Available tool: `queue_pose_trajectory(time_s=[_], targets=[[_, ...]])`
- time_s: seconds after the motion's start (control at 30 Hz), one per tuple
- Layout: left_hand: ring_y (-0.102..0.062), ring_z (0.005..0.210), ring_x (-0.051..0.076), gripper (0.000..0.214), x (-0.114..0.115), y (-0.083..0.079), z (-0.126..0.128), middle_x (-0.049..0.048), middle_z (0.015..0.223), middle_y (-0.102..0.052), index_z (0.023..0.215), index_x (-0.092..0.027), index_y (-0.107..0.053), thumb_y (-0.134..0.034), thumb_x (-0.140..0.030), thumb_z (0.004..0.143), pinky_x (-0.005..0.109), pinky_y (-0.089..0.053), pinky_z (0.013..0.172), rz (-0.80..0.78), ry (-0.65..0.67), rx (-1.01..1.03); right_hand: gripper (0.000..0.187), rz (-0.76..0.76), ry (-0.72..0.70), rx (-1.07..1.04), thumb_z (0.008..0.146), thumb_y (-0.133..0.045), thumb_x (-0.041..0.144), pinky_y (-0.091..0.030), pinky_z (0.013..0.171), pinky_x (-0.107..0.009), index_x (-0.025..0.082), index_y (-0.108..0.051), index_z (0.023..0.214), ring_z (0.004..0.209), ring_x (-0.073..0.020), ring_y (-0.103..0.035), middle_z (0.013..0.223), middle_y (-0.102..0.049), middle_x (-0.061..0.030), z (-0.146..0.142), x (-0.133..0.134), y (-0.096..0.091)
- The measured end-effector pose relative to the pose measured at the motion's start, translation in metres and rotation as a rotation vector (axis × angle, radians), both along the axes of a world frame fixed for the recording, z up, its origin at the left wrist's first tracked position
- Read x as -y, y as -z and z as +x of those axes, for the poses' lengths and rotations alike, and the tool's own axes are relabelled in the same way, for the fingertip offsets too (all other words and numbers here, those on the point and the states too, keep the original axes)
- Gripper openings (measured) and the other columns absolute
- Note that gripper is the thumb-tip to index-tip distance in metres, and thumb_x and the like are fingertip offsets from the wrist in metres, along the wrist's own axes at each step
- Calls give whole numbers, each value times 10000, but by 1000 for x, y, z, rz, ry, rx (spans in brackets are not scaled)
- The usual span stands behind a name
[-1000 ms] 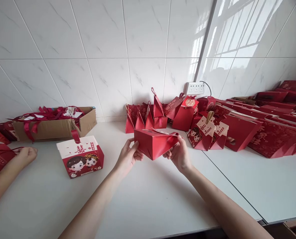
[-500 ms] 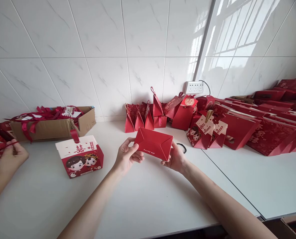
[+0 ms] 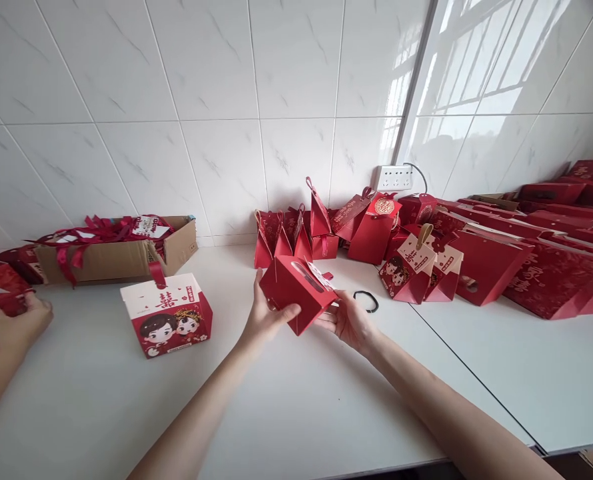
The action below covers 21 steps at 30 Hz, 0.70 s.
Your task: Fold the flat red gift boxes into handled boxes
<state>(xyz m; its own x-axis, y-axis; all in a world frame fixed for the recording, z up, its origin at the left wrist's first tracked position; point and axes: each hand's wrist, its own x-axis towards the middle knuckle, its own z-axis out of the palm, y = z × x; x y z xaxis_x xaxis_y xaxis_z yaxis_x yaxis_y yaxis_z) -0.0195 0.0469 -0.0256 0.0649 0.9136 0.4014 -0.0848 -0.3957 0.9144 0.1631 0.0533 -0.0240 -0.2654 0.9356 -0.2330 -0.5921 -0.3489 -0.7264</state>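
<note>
Turning the red box (image 3: 285, 285), hands (image 3: 262, 319) expose (newly) a slot (image 3: 307, 276).

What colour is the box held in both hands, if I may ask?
The box is red, seen best in the head view.

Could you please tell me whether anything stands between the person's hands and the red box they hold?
Nothing visible does: the left hand and right hand both touch the red box directly. The black loop lies beside the right hand, not between.
</note>
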Motion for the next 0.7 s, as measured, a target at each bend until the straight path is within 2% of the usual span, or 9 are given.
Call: queue_pose_trajectory(time_s=[0.1,0.17,0.23,0.33,0.4,0.47,0.57,0.63,0.7], targets=[[-600,1200,285,1011,5,-1,5,130,1368,-550,1466,-352,-130,-779,-514,708,434,-560,931,88,128,-41,193,-10,7,-32,892,-441,170,-633,532,-265,121,-603,984,625,-195,-741,739,-709,-74,-3,1,2],[-597,1199,285,948,9,2,8,136,1352,-552,1461,-345,-165,-765,-463,737,438,-555,931,103,176,-79,198,-20,21,-60,897,-426,159,-623,499,-238,120,-612,953,608,-183,-735,715,-702,-66,-4,1,3],[-606,1167,303,914,12,9,11,152,1347,-533,1435,-321,-255,-794,-399,701,452,-563,898,122,172,-190,179,-19,61,-113,881,-444,142,-629,514,-231,134,-619,917,607,-174,-733,708,-701,-52,-5,1,4],[-617,1112,333,929,15,22,13,180,1372,-472,1407,-308,-339,-829,-275,619,472,-586,804,122,178,-449,129,34,120,-206,848,-501,129,-650,613,-247,166,-623,869,668,-169,-740,729,-713,-32,-2,0,3],[-573,1179,357,950,17,23,14,180,1412,-429,1430,-325,-321,-818,-261,623,502,-571,831,89,254,-515,102,93,110,-228,836,-532,140,-656,669,-274,177,-624,857,685,-170,-738,748,-723,-26,1,0,1],[-468,1304,375,944,19,15,13,156,1466,-389,1447,-346,-299,-809,-350,653,539,-517,937,50,364,-442,83,156,85,-208,832,-561,171,-655,683,-297,183,-628,880,662,-168,-729,770,-731,-18,4,-1,-2],[-369,1380,381,875,19,0,10,138,1481,-408,1417,-315,-372,-757,-585,680,539,-426,1050,-12,455,-182,122,269,141,-123,838,-607,270,-648,696,-320,207,-633,939,665,-166,-718,812,-734,1,5,-1,-3],[-391,1365,377,844,17,-6,8,144,1451,-456,1369,-272,-439,-705,-682,680,504,-415,1064,-37,400,-8,189,368,226,-31,854,-616,367,-635,758,-342,227,-638,980,742,-173,-718,874,-736,3,4,0,-1],[-449,1327,364,805,14,-6,7,143,1407,-513,1316,-239,-497,-683,-704,686,469,-430,1053,-64,259,90,292,471,282,87,862,-609,473,-610,837,-375,253,-635,1052,853,-190,-712,970,-732,-4,3,3,3]])
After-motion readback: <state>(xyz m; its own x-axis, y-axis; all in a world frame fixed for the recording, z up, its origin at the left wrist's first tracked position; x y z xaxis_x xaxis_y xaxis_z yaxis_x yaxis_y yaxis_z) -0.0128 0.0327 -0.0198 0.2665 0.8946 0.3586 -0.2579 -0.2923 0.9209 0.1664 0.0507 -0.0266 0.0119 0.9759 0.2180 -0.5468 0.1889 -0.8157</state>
